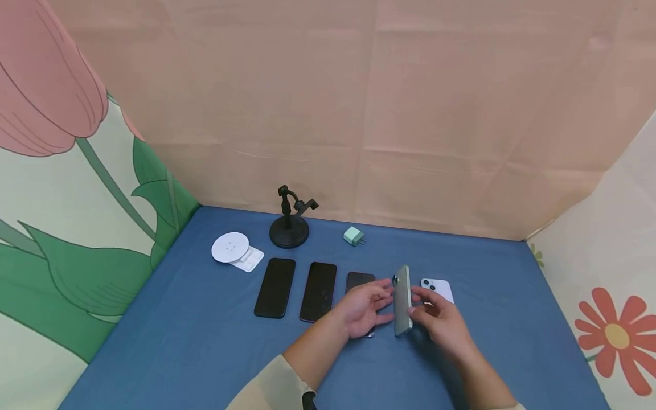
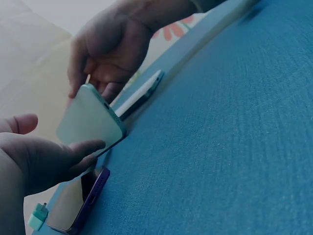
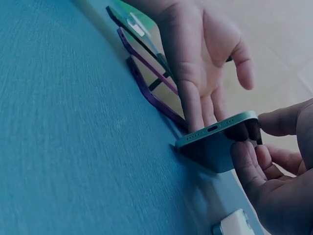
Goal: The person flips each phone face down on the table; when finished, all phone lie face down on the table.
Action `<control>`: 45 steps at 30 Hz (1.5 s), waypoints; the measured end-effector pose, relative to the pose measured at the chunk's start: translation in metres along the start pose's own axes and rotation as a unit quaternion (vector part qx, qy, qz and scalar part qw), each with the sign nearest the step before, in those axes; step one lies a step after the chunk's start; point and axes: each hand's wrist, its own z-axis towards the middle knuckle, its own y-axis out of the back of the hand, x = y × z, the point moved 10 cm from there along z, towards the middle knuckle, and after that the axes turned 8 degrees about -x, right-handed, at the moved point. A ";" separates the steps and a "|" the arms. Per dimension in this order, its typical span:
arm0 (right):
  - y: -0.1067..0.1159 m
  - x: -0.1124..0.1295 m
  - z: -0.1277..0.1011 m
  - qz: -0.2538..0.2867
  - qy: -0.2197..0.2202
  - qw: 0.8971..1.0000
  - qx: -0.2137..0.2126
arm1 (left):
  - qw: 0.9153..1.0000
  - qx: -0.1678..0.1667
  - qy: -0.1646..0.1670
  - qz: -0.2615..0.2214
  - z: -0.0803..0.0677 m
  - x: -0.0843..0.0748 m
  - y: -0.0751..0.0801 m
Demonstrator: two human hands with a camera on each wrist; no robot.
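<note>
Head view: both forearms reach in from the near edge over the blue tablecloth (image 1: 205, 353). The right hand (image 1: 441, 319) pinches the green phone (image 1: 402, 300), which stands on its long edge on the cloth, thumb on the near face and fingers curled behind. The left hand (image 1: 365, 307) is spread with fingers straight, fingertips against the phone's left face. A white phone (image 1: 437, 287) lies just right of it; three dark phones (image 1: 318, 290) lie in a row to the left.

Left wrist view: the left hand (image 2: 44, 161) has relaxed, straight fingers, tips touching the green phone (image 2: 90, 122); the right hand (image 2: 110, 46) holds its far edge from above.

Right wrist view: the right hand (image 3: 274, 176) grips the phone (image 3: 217, 139) at its bottom end, with thumb above and fingers below. The left hand (image 3: 205, 58) lies flat-palmed, fingers extended to the phone's edge.
</note>
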 end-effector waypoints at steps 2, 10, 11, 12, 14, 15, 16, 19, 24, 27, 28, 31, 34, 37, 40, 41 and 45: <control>0.004 0.000 0.000 -0.012 -0.006 1.000 -0.005 | 1.000 -0.001 0.001 0.003 0.000 0.000 0.000; 0.019 -0.007 -0.003 -0.053 -0.021 0.998 -0.014 | 1.000 0.003 0.003 0.008 -0.001 -0.001 -0.002; 0.021 -0.008 -0.003 -0.056 -0.024 0.998 -0.015 | 1.000 0.004 0.003 0.009 -0.001 -0.001 -0.002; 0.023 -0.009 -0.003 -0.060 -0.025 0.998 -0.016 | 1.000 0.004 0.002 0.011 -0.002 -0.001 -0.002; 0.025 -0.011 -0.004 -0.064 -0.030 0.997 -0.016 | 1.000 0.005 0.002 0.015 -0.002 -0.001 -0.003; 0.026 -0.012 -0.004 -0.067 -0.031 0.997 -0.016 | 1.000 0.004 0.003 0.015 -0.003 -0.001 -0.003; 0.027 -0.013 -0.004 -0.069 -0.034 0.997 -0.016 | 1.000 0.003 0.004 0.014 -0.003 -0.001 -0.003; 0.030 -0.018 -0.005 -0.077 -0.042 0.996 -0.018 | 1.000 0.001 0.004 0.019 -0.004 0.001 -0.002; 0.030 -0.024 -0.007 -0.081 -0.047 0.995 -0.019 | 1.000 -0.003 0.001 0.027 -0.005 0.004 0.000; 0.028 -0.028 -0.008 -0.074 -0.052 0.996 -0.020 | 0.999 -0.005 -0.004 0.034 -0.007 0.005 0.001; 0.028 -0.029 -0.009 -0.073 -0.053 0.996 -0.021 | 0.999 -0.006 -0.007 0.036 -0.007 0.005 0.002; 0.025 -0.033 -0.010 -0.077 -0.054 0.995 -0.021 | 0.999 -0.012 -0.012 0.038 -0.009 0.004 0.004; 0.023 -0.036 -0.009 -0.084 -0.056 0.995 -0.016 | 0.999 -0.016 -0.014 0.038 -0.010 0.004 0.006; 0.020 -0.034 -0.008 -0.104 -0.055 0.993 -0.012 | 0.999 -0.016 -0.015 0.037 -0.010 0.002 0.007; 0.017 -0.028 -0.008 -0.129 -0.045 0.991 -0.010 | 0.999 -0.015 -0.015 0.037 -0.011 -0.001 0.007; 0.017 -0.026 -0.007 -0.140 -0.040 0.989 -0.011 | 0.999 -0.015 -0.014 0.036 -0.011 -0.001 0.008; 0.015 -0.022 -0.004 -0.178 -0.020 0.984 -0.012 | 0.999 -0.016 -0.016 0.038 -0.012 -0.005 0.008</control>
